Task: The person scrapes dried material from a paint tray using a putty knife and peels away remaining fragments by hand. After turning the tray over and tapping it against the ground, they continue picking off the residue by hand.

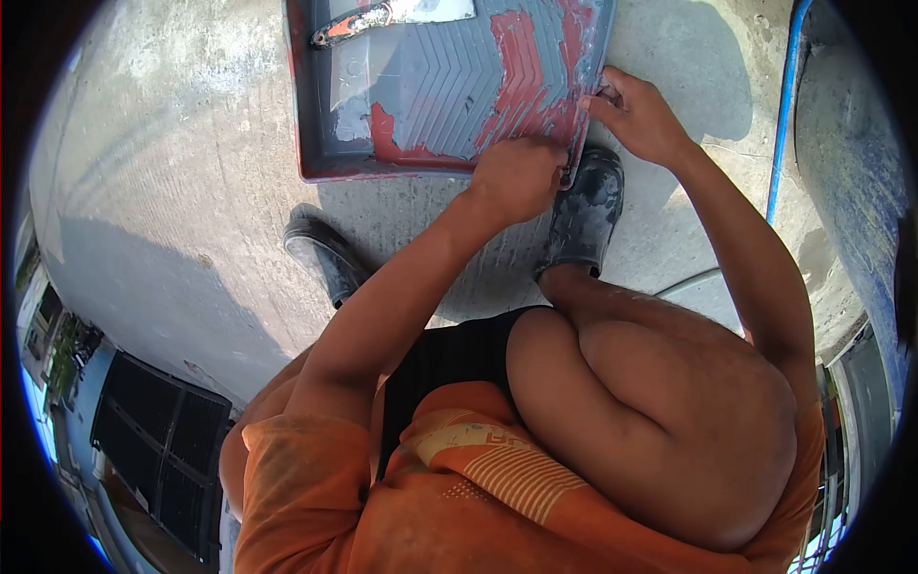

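Note:
A paint roller tray (pixel 440 175) lies on the concrete in front of me, with a ribbed slope, grey paint over it and red patches showing through. My left hand (pixel 521 179) is closed at the tray's near rim, close to the right corner; its fingertips are hidden under the knuckles. At the right-hand rim, my right hand (pixel 636 115) has thumb and fingers bent around the edge, the thumb towards the inside. A putty knife (pixel 382 19) with a paint-smeared orange and black handle rests in the tray's far left part.
My dark, paint-spotted shoes (pixel 585 215) stand just below the tray, the right one close to its corner. A blue hose (pixel 782 124) runs along the right side beside a paint-stained, curved grey surface (pixel 851 143). A dark gate (pixel 158 445) shows at the lower left.

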Available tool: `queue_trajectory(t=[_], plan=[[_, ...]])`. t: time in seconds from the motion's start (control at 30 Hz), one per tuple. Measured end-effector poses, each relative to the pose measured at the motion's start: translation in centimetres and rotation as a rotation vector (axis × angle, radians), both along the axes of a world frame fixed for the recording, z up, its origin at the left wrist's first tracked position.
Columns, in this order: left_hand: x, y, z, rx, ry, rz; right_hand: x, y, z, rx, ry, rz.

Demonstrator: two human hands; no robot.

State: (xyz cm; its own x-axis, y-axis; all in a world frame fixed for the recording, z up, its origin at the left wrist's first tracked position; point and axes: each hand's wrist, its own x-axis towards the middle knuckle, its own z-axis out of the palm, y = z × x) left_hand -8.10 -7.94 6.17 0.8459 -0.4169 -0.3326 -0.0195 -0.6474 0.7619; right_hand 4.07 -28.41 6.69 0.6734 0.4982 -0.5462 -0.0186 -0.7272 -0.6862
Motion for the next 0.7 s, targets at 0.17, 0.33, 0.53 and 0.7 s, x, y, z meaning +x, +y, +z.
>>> queue_trajectory(t=[0.17,0.33,0.53,0.7], plan=[[-0.6,-0.2,0.8,-0.049,0.029,0.184,-0.1,0.0,0.4,-0.007,-0.004,0.001],[0.7,-0.4,1.2,0.031,0.150,0.107,0.0,-0.2,-0.3,0.013,-0.020,-0.003],[1.2,-0.4,0.7,0.040,0.048,0.038,0.3,-0.3,-0.3,-0.030,0.046,0.033],[1.5,-0.6,0.3,0.102,0.034,-0.049,0.1,-0.3,-0.7,0.049,-0.012,-0.013]])
